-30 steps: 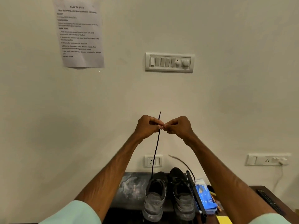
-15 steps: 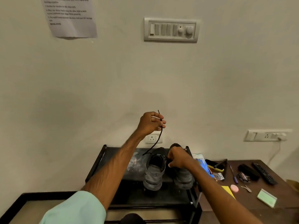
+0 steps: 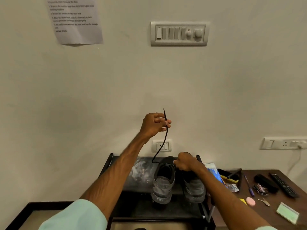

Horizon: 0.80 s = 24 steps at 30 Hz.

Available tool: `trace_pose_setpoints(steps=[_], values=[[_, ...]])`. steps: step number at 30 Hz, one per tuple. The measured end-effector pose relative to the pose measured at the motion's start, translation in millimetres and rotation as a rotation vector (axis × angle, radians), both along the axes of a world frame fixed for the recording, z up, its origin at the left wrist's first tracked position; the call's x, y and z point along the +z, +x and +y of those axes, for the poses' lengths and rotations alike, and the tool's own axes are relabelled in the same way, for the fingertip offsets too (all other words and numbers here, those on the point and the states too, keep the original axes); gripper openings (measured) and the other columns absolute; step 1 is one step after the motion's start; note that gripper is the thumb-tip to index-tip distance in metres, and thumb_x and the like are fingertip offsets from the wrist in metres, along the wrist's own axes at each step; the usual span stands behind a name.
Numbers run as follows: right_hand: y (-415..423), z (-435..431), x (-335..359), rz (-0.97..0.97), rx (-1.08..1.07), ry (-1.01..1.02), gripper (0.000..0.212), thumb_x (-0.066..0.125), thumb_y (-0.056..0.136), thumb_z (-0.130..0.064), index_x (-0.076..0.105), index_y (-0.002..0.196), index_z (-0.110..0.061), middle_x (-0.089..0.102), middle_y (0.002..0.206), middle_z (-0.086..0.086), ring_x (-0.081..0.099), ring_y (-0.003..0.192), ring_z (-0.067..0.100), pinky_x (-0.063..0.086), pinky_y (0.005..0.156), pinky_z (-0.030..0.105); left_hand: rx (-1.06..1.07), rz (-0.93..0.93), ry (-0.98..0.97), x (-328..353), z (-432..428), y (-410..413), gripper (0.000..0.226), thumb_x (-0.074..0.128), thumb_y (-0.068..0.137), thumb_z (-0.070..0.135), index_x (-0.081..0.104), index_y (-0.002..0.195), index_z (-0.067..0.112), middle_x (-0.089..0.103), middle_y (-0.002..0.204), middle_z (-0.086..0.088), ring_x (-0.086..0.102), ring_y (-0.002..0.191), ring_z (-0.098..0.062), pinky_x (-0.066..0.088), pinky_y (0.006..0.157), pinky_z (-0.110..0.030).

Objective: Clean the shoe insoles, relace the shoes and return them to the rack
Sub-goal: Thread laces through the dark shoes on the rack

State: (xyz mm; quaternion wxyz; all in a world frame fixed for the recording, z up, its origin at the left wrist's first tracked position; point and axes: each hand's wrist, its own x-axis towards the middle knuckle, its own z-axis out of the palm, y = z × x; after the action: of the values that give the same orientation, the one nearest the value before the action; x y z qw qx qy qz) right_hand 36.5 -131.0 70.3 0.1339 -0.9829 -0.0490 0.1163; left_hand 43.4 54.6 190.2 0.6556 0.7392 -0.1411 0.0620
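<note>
- Where the frame centres, we count two grey shoes on the rack (image 3: 142,170): the left shoe (image 3: 163,184) and the right shoe (image 3: 193,186), side by side, heels toward us, both of worn, dusty fabric with thick soles.
- We see one thin black lace (image 3: 165,138), a round cord that rises from the left shoe's collar up to the middle of the frame, its stiff tip poking above the fingers.
- Our left hand (image 3: 153,124) is raised mid-frame and pinches that lace between thumb and fingertips.
- Our right hand (image 3: 186,161) is lower, curled over the top of the shoes at the tongue area; we cannot tell exactly what it grips.
- The rack is a dark metal frame with a mottled, marble-patterned top shelf, standing against the wall in the lower centre.
- On the cream wall we count one paper sheet (image 3: 75,20) at upper left, one switch panel (image 3: 179,33) at upper centre, and two sockets lower down.
- At lower right, one brown wooden table (image 3: 282,206) carries a brush (image 3: 230,177) with yellow bristles, a pen (image 3: 248,185), a long black remote (image 3: 283,185) and a round pink disc (image 3: 250,201).
</note>
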Motion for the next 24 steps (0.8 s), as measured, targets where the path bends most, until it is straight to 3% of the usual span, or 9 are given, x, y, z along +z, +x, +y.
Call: trace_pose_setpoints(steps=[3,5,8,13,17,20,24], values=[[4,-3,43,0.015,-0.059,0.212,0.028,0.047,0.100,-0.024,0.057,0.080,-0.008,0.075,0.078,0.009,0.071,0.066,0.021,0.058,0.074,0.034,0.037,-0.062,-0.032,27,4,3,0.020,0.071,0.093,0.007,0.071,0.112,0.000,0.078,0.097,-0.010,0.077,0.088,-0.024,0.063,0.081,-0.035],[6,-2,78,-0.028,-0.088,0.273,0.029,0.043,0.103,-0.021,0.059,0.088,-0.002,0.070,0.072,0.005,0.066,0.053,0.015,0.053,0.059,0.028,0.065,-0.113,-0.026,45,4,5,0.018,0.070,0.095,0.010,0.072,0.110,-0.001,0.078,0.095,-0.012,0.077,0.086,-0.024,0.063,0.078,-0.032],[7,2,128,-0.133,-0.096,0.332,0.033,0.045,0.105,-0.023,0.065,0.097,0.002,0.069,0.085,0.009,0.063,0.068,0.017,0.049,0.060,0.027,0.094,-0.185,0.048,68,2,7,0.016,0.069,0.096,0.012,0.073,0.104,-0.001,0.078,0.090,-0.012,0.077,0.081,-0.025,0.063,0.074,-0.031],[2,12,186,-0.283,-0.069,0.650,0.037,0.056,0.101,-0.030,0.073,0.079,-0.006,0.077,0.095,0.009,0.072,0.093,0.023,0.057,0.082,0.035,0.101,-0.204,0.113,87,-3,9,0.014,0.072,0.094,0.012,0.074,0.102,0.001,0.078,0.086,-0.010,0.077,0.078,-0.023,0.062,0.070,-0.028],[-5,20,200,-0.423,-0.018,0.825,0.036,0.066,0.097,-0.029,0.079,0.078,-0.002,0.079,0.082,0.004,0.077,0.084,0.020,0.059,0.079,0.038,0.120,-0.215,0.121,89,-3,7,0.016,0.074,0.091,0.010,0.075,0.104,0.001,0.078,0.088,-0.009,0.077,0.078,-0.018,0.062,0.069,-0.027],[-8,27,197,-0.497,-0.037,0.960,0.029,0.074,0.092,-0.025,0.080,0.076,-0.001,0.077,0.074,0.009,0.077,0.076,0.025,0.064,0.080,0.042,0.127,-0.209,0.105,87,0,5,0.017,0.076,0.090,0.010,0.076,0.105,0.002,0.078,0.090,-0.011,0.077,0.081,-0.019,0.063,0.071,-0.029],[-14,29,190,-0.496,-0.031,1.056,0.009,0.082,0.082,-0.010,0.080,0.082,-0.002,0.077,0.076,0.015,0.077,0.076,0.028,0.065,0.079,0.044,0.121,-0.200,0.077,86,7,1,0.014,0.077,0.088,0.010,0.078,0.101,0.004,0.078,0.088,-0.011,0.077,0.080,-0.022,0.064,0.073,-0.032]])
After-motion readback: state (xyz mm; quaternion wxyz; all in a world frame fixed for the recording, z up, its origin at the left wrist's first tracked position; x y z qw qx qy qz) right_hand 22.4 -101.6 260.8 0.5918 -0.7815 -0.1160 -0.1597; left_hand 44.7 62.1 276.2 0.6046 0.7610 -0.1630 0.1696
